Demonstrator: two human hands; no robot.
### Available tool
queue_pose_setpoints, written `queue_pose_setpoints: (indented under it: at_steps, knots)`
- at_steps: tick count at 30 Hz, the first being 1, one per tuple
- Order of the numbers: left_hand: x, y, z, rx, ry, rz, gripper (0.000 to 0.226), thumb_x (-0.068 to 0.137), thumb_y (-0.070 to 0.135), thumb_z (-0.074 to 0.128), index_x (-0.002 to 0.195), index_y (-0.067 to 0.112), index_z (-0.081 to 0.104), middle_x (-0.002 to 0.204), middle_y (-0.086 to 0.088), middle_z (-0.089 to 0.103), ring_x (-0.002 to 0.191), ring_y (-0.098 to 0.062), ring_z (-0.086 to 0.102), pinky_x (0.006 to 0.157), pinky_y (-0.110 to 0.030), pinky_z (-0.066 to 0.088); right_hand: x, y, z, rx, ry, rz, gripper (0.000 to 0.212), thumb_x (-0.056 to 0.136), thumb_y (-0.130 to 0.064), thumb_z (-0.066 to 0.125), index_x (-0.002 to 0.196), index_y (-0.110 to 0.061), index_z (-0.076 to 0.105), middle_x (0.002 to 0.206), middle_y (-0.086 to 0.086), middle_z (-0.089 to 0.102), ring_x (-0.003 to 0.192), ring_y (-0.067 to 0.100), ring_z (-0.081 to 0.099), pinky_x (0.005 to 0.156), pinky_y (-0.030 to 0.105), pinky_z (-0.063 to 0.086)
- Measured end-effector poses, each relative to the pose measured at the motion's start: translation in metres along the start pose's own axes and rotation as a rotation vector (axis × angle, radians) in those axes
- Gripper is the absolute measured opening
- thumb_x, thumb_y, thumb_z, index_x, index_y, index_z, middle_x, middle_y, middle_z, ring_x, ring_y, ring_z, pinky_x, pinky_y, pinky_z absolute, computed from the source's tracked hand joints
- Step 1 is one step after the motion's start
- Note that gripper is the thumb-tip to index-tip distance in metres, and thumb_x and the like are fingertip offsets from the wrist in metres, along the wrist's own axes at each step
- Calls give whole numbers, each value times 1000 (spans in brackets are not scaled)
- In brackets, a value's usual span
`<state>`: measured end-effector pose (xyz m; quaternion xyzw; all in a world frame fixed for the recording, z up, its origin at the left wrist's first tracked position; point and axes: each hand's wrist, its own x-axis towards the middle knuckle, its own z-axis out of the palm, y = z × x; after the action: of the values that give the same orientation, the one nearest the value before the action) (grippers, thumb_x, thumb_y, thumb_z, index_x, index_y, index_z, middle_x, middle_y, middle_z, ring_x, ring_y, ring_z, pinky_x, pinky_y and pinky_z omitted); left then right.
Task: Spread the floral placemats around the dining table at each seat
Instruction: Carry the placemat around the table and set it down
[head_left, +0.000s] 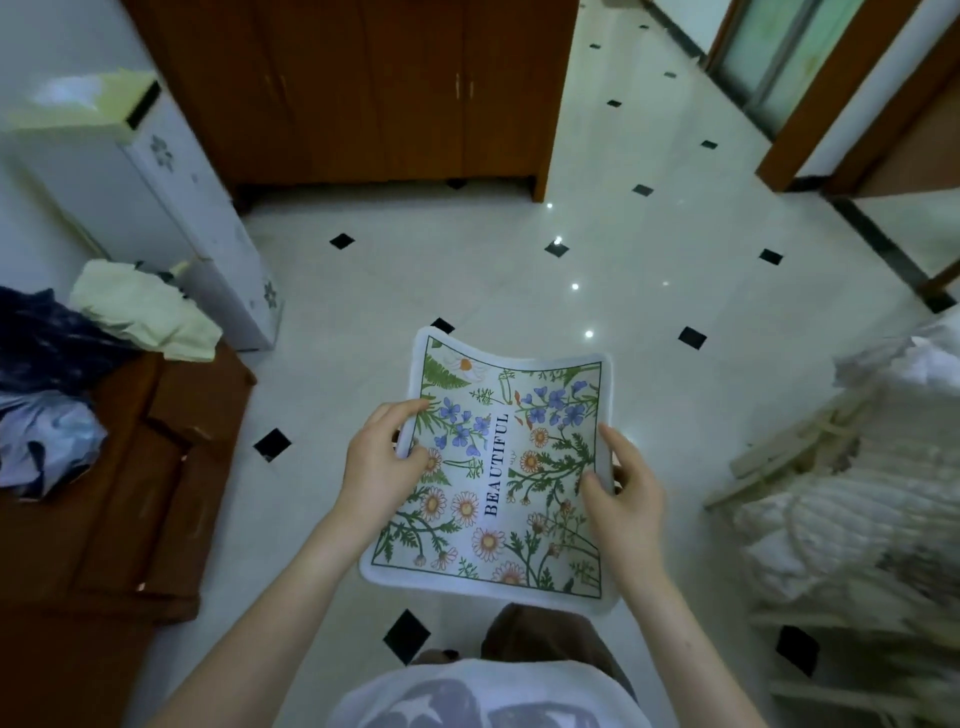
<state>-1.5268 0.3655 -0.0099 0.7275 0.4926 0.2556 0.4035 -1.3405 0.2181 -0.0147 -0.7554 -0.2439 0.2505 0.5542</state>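
Note:
I hold a floral placemat (498, 467) flat in front of me over the tiled floor. It is white-edged, printed with blue and orange flowers, green leaves and the word BEAUTIFUL. My left hand (382, 462) grips its left edge, thumb on top. Along the right edge, my right hand (621, 488) does the same. Whether more mats lie beneath the top one cannot be told. No dining table is in view.
A brown wooden bench (130, 467) with piled clothes stands at left, beside a white appliance (156, 208). A brown cabinet (363, 88) fills the back. At right is a cream chair (831, 467) with white fabric. A doorway (831, 78) opens at the back right.

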Motion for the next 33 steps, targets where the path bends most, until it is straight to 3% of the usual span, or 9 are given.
queue_pose_setpoints:
  at_steps: [4,7,11,15,18,22,26,33]
  knots:
    - [66,17,37,12,-104,56,51,79,1,60,123,28,57,115,13,55,101,-4,53,74,-2,36,51,-2,-5,18,133,35,55,81,4,52,121,-34,55,112,-15,63,101,11,63,87,40,56]
    - [117,32,68,10,-160,108,51,80,1,61,124,25,56,115,10,55,103,-7,54,85,-16,45,102,3,-10,36,191,80,55,82,3,52,127,-29,55,117,-9,63,102,11,63,86,41,57]
    - [190,61,112,20,-188,133,52,79,1,61,124,25,56,116,9,56,105,-10,56,91,-28,48,180,-2,-26,60,227,88,54,82,5,51,127,-26,55,118,-8,63,101,11,63,84,31,57]
    - [263,98,158,44,-232,163,52,79,3,62,125,27,56,116,9,57,106,-11,56,93,-33,49,260,-7,-52,47,285,108,54,81,4,52,127,-25,55,116,-12,62,105,12,62,90,41,55]
    - [310,131,196,25,-283,197,51,80,3,62,123,30,56,114,11,56,106,-10,55,92,-31,48,312,-14,-76,5,346,101,55,81,4,52,123,-30,55,109,-22,58,105,9,60,93,39,53]
    - [358,169,245,19,-361,261,51,80,1,62,124,27,55,112,10,55,104,-9,55,91,-27,46,361,-11,-104,4,443,126,52,80,2,52,121,-31,57,116,-15,60,106,10,60,93,42,53]
    - [399,195,290,28,-455,304,52,80,1,62,125,25,55,114,9,56,105,-10,55,93,-28,46,395,-8,-126,19,544,189,55,81,0,52,114,-43,55,109,-10,65,98,11,64,86,42,56]
    - [470,235,368,23,-622,360,53,80,1,61,127,23,54,117,8,55,106,-9,54,89,-21,42,461,2,-149,-20,706,228,54,81,3,52,128,-22,55,126,-3,60,113,15,58,98,44,49]
